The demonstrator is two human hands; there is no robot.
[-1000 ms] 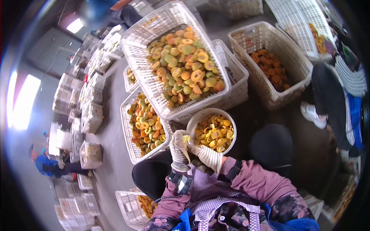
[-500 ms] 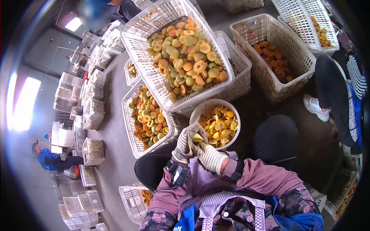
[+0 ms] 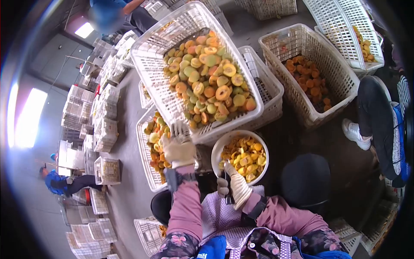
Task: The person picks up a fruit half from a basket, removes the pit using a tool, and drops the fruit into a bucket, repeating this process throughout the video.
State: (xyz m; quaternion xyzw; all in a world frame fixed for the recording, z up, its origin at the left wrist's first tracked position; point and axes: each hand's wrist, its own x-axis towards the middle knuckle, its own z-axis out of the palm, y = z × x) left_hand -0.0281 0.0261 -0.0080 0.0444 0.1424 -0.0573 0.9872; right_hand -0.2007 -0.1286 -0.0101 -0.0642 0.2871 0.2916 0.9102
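Observation:
My left hand, in a pale work glove, reaches over the lower left crate of halved fruit, beside the near corner of the large tilted crate. Its fingers are extended and apart, with nothing visible in them. Gloved as well, my right hand is closed round a small dark-handled tool at the near rim of a white bucket. Yellow fruit pieces lie in the bucket. Halved green and orange fruit fills much of the large crate.
A crate of orange fruit halves stands at the right, near a seated person's leg and white shoe. Stacked crates line the left side. A person in blue is at far left, another at the top.
My left hand has moved away from my right hand, left and upward, and its fingers have opened. My right hand has shifted slightly down, and the tool now shows in it.

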